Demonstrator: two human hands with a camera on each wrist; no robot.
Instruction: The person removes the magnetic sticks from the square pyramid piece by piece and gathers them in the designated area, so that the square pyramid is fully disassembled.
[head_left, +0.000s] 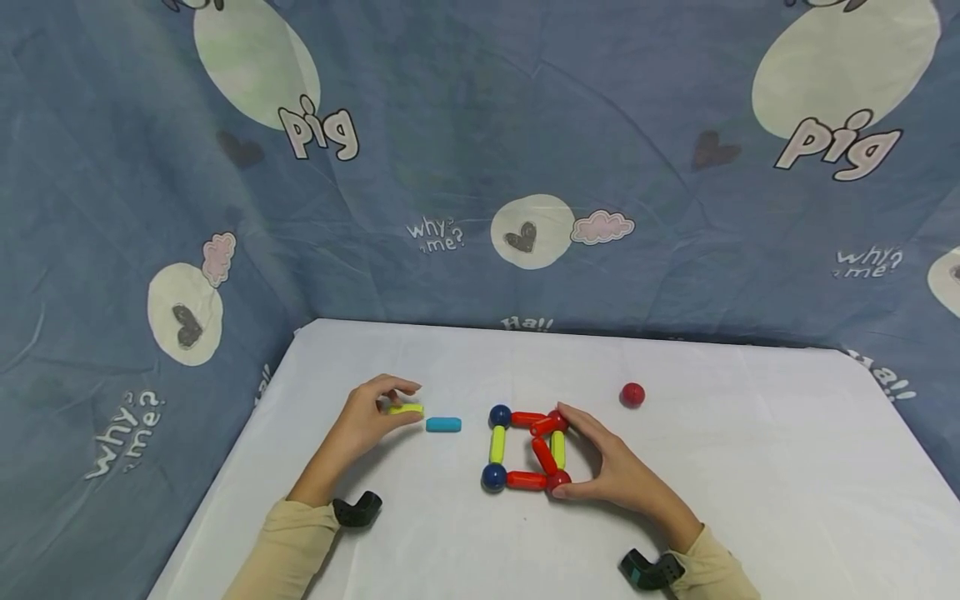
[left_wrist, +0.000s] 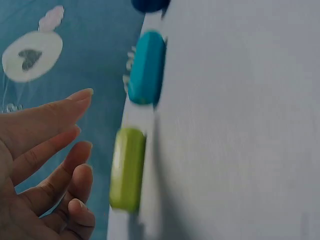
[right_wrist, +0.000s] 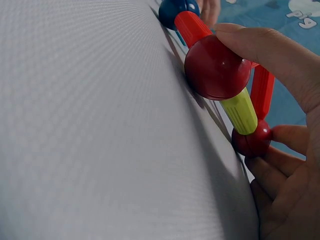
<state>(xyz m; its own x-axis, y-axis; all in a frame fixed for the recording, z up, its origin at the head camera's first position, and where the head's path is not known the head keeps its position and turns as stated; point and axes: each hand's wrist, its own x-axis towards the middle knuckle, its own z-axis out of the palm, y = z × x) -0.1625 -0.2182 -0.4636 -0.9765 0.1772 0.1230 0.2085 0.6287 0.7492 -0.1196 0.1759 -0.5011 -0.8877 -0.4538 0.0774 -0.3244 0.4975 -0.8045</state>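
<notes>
We count three red balls (head_left: 633, 395) (head_left: 554, 421) (head_left: 559, 481) and two dark blue balls (head_left: 500, 416) (head_left: 494, 477). Among the rods, we find four red sticks (head_left: 528, 419) (head_left: 546, 426) (head_left: 545, 457) (head_left: 527, 481), three yellow-green sticks (head_left: 497, 445) (head_left: 558, 450) (head_left: 406, 409) and one light blue stick (head_left: 443, 425). We see one left hand (head_left: 370, 418), one right hand (head_left: 617, 468), two beige sleeves (head_left: 291, 542) (head_left: 712, 571) and two black wrist cameras (head_left: 357, 510) (head_left: 651, 571). We have one white tabletop (head_left: 787, 450) and one blue backdrop (head_left: 450, 108), where we read "pig" twice and "why me?" three times.

Red, lime and blue on white
Red sticks (head_left: 528, 481), lime sticks (head_left: 498, 445), a sky-blue stick (head_left: 443, 425); red balls (head_left: 633, 395), navy balls (head_left: 494, 477); white table (head_left: 750, 467); blue curtain (head_left: 420, 100) printed with pale ovals (head_left: 551, 221), grey hearts (head_left: 521, 238), pink clouds (head_left: 602, 227) and whitish lettering (head_left: 807, 140); beige sleeves (head_left: 292, 542).
</notes>
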